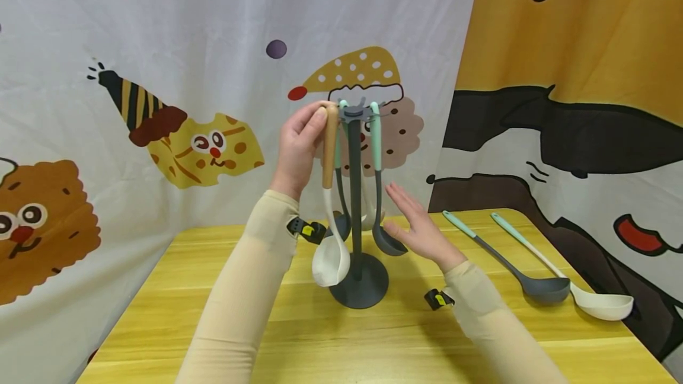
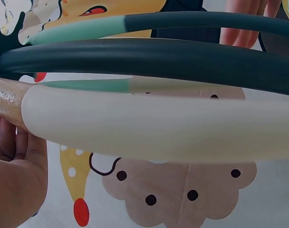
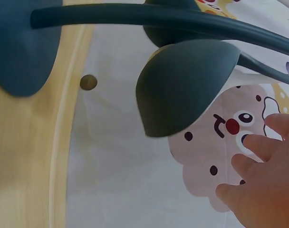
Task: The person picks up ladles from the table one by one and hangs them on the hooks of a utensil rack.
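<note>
My left hand point(image 1: 301, 147) pinches the top of a wooden handle on a white ladle point(image 1: 331, 256), close beside the hooks of a dark grey utensil stand point(image 1: 356, 194). The ladle hangs upright with its bowl in front of the stand's round base. From the stand's other hooks hang mint-handled ladles, among them a dark grey one point(image 1: 388, 242) on the right side. My right hand point(image 1: 421, 230) is held with fingers extended beside that grey ladle, holding nothing. In the right wrist view the dark ladle bowl point(image 3: 185, 90) appears beyond the fingers point(image 3: 263, 147).
On the right of the wooden table point(image 1: 213, 313) lie two more mint-handled ladles, one with a grey bowl point(image 1: 546, 289) and one with a white bowl point(image 1: 605, 306). A patterned curtain point(image 1: 224, 28) hangs behind the table.
</note>
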`<state>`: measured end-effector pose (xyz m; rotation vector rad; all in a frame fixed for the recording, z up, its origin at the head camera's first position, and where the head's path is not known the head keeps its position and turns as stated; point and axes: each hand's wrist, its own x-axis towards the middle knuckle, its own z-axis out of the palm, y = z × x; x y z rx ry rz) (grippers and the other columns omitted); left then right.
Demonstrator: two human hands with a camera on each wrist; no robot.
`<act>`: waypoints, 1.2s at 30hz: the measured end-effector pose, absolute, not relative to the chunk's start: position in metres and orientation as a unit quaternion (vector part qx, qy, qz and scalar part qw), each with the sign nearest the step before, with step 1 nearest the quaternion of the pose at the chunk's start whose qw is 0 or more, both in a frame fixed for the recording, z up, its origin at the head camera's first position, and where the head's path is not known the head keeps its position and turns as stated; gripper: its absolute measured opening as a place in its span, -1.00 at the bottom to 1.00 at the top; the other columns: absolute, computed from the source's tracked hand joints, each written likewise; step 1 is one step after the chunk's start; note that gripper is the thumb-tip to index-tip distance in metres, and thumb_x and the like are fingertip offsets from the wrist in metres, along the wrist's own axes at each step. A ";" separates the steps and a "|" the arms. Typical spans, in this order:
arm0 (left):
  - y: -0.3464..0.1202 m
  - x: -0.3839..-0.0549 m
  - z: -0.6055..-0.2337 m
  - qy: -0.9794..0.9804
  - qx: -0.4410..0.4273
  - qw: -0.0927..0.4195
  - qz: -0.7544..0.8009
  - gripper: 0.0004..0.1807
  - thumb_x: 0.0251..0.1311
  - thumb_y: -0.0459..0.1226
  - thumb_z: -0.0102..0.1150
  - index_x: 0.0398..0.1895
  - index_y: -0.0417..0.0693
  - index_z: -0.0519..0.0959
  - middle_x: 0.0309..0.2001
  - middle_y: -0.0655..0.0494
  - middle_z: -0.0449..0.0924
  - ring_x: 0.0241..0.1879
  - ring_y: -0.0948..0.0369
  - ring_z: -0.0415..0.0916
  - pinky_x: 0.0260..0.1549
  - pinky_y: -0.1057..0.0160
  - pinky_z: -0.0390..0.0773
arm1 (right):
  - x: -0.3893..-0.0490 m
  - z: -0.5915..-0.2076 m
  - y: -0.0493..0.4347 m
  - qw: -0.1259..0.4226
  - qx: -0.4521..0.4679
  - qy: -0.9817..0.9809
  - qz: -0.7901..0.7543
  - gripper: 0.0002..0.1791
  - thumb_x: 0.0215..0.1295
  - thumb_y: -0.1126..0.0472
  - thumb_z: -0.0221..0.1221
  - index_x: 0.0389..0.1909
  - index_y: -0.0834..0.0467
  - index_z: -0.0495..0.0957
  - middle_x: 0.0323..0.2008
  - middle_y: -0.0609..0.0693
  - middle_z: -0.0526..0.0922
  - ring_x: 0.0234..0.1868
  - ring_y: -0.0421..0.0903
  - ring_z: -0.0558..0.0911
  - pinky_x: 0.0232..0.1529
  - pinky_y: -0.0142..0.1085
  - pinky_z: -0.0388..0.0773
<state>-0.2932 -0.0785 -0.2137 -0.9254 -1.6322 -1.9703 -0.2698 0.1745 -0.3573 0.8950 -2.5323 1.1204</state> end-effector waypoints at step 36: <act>-0.078 -0.292 -0.213 -0.601 -0.320 0.209 -0.702 -0.65 0.47 -0.20 -0.03 0.10 -0.26 0.56 0.00 -0.02 0.57 -0.02 0.06 0.50 0.19 0.10 0.45 | -0.274 -0.386 0.233 0.104 0.294 -0.928 0.203 -0.06 0.35 -0.16 0.18 0.55 0.20 0.00 0.52 0.29 -0.03 0.52 0.27 -0.10 0.37 0.34 -0.22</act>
